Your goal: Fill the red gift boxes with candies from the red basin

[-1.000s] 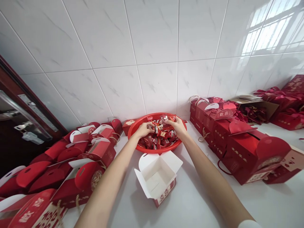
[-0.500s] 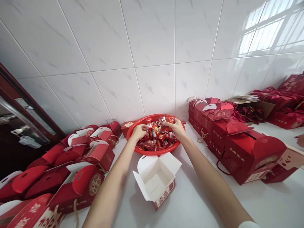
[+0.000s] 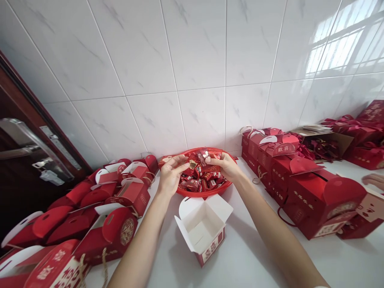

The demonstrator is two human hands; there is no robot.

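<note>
In the head view a red plastic basin (image 3: 207,195) of wrapped candies (image 3: 192,185) stands against the wall. Over its left part, my left hand (image 3: 173,173) pinches a small red and gold wrapped candy (image 3: 193,164) between thumb and fingers. My right hand (image 3: 227,165) is closed on wrapped candies (image 3: 205,157), a clear-wrapped one showing at the fingertips; how many it holds is hidden. Between my forearms, in front of the basin, sits an open gift box (image 3: 201,230) with white inside walls and spread flaps. Only its white floor shows inside.
Rows of red gift boxes (image 3: 120,232) crowd the left side, near a door handle (image 3: 18,152) with keys. More red boxes (image 3: 315,200) line the right, with a cardboard box (image 3: 336,140) behind. Another person's hand (image 3: 375,180) shows at the right edge.
My left hand has lifted from among the candies and now holds one. My right hand has drawn candies inward, toward the left hand. The view has shifted slightly.
</note>
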